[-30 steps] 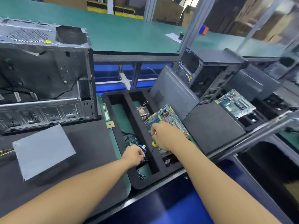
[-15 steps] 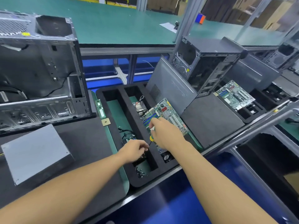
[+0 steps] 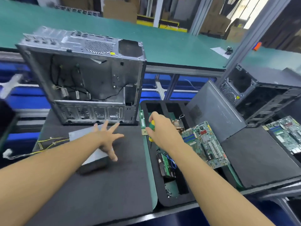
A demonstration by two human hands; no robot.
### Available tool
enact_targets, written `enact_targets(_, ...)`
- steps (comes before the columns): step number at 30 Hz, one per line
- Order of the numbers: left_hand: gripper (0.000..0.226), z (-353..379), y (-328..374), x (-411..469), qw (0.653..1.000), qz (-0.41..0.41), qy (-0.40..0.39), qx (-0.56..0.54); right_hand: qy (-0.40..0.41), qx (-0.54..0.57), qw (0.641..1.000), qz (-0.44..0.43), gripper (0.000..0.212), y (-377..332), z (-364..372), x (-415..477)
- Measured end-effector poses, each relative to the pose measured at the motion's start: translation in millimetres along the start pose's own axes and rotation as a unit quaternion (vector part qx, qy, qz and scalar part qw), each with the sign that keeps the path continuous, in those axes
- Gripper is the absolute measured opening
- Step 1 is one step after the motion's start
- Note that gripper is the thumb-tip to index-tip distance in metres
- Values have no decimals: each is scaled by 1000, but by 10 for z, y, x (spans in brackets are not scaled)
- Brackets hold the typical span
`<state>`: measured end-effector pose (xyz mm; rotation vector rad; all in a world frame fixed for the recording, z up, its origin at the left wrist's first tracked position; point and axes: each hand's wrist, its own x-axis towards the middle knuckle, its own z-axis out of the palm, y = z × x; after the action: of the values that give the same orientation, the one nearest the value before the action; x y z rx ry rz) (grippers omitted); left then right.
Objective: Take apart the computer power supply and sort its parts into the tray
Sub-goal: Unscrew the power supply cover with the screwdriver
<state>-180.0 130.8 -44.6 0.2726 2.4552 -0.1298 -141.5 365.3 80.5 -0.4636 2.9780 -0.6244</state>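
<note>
The grey power supply box [image 3: 96, 158] lies on the dark foam mat [image 3: 104, 190], its yellow and black cables [image 3: 48, 142] trailing left. My left hand [image 3: 108, 139] hovers over the box with fingers spread wide, holding nothing. My right hand [image 3: 160, 130] grips a screwdriver with a yellow-green handle [image 3: 152, 123] above the left end of the black foam tray [image 3: 162, 199]. The tray holds a green motherboard [image 3: 205, 144], a heatsink [image 3: 178, 126], a small board with blue wires [image 3: 166, 165] and some screws [image 3: 168, 192].
An open silver computer case [image 3: 91, 79] stands behind the power supply. A grey side panel [image 3: 216, 111] leans against a dark case [image 3: 263, 95] at right. A second motherboard [image 3: 286, 136] lies far right. A memory stick [image 3: 142, 119] and a chip [image 3: 144, 132] sit beside the tray.
My left hand left the tray, swung left and spread open over the power supply. My right hand moved toward the tray's left end with the screwdriver. The view panned left.
</note>
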Motion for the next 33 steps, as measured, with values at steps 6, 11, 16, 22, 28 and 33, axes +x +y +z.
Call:
enact_targets(6, 152, 226, -450, -292, 996, -83, 7, -37, -24, 5, 997, -68, 21, -443, 159, 183)
enact_targets(11, 148, 339, -564, -390, 994, -102, 14, -39, -43, 1, 995, -89, 19, -641, 256, 240)
enact_targets(16, 136, 503, -528, -383, 988, -119, 97, 35, -52, 3, 994, -91, 17, -763, 293, 268)
enact_targets(22, 135, 522, -283, -450, 961, -260, 83, -50, -50, 12, 994, -101, 18, -894, 290, 300)
enact_targets(28, 87, 308, -479, -487, 928, -305, 56, -207, -50, 8, 993, -103, 17, -892, 284, 273)
enact_targets(33, 78, 200, -1107, -771, 936, -200, -24, -290, -55, 18, 992, -109, 16, -964, 337, 295)
